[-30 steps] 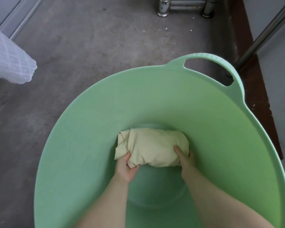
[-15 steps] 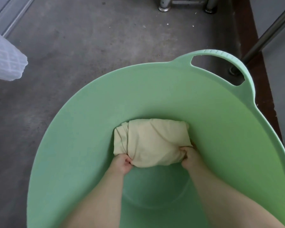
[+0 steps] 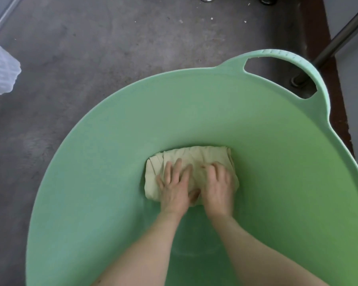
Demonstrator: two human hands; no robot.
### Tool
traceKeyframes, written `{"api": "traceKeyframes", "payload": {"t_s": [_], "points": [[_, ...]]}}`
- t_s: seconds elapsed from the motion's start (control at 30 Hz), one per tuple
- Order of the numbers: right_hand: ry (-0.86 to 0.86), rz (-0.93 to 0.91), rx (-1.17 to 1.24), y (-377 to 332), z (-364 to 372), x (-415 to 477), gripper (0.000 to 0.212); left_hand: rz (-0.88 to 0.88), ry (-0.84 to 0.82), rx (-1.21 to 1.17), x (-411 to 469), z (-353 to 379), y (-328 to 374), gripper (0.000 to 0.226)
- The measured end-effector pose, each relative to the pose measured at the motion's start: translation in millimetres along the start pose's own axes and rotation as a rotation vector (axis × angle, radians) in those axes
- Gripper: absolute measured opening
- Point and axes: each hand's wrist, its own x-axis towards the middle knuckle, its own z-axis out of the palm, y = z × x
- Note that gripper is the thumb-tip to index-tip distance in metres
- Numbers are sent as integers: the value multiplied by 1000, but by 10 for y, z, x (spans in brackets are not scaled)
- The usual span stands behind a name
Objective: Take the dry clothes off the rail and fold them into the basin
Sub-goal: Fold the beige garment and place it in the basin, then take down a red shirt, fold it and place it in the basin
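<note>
A folded pale yellow garment (image 3: 196, 155) lies on the bottom of a large light green basin (image 3: 112, 141), towards its far side. My left hand (image 3: 174, 188) rests flat on top of the garment with its fingers spread. My right hand (image 3: 218, 187) lies beside it on the garment's right half, palm down, fingers slightly curled. Neither hand grips the cloth. The basin has a cut-out handle (image 3: 281, 77) at its far right rim.
The basin stands on a grey concrete floor (image 3: 91, 58). A white waffle-textured cloth (image 3: 0, 73) hangs in at the left edge. A metal pole (image 3: 339, 36) slants down to the floor at the right, by a dark red strip along the wall.
Both hands let go of the garment's near edge and moved on top of it, palms down. The bundle now lies flatter on the basin bottom.
</note>
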Motion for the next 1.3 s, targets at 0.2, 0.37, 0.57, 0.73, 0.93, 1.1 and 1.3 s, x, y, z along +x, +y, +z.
{"api": "traceKeyframes", "payload": {"t_s": [0.2, 0.37, 0.57, 0.73, 0.93, 1.1, 1.3], "points": [[-633, -56, -207, 383, 114, 408, 105, -49, -125, 73, 120, 85, -372, 122], [-711, 33, -107, 515, 283, 306, 118, -110, -160, 81, 127, 208, -457, 132], [-869, 20, -224, 356, 14, 446, 95, -94, -395, 140, 177, -157, -408, 135], [-843, 154, 23, 46, -787, 630, 57, -224, -333, -152, 92, -846, -135, 68], [-914, 298, 267, -427, -1819, 454, 31, -217, -333, -299, -595, -1738, 213, 23], [-921, 335, 403, -914, -2680, 262, 27, -214, -269, -353, -1197, -2663, 426, 16], [-916, 315, 467, -1655, -3906, 130, 26, -187, -217, -425, -1961, -3929, 681, 15]]}}
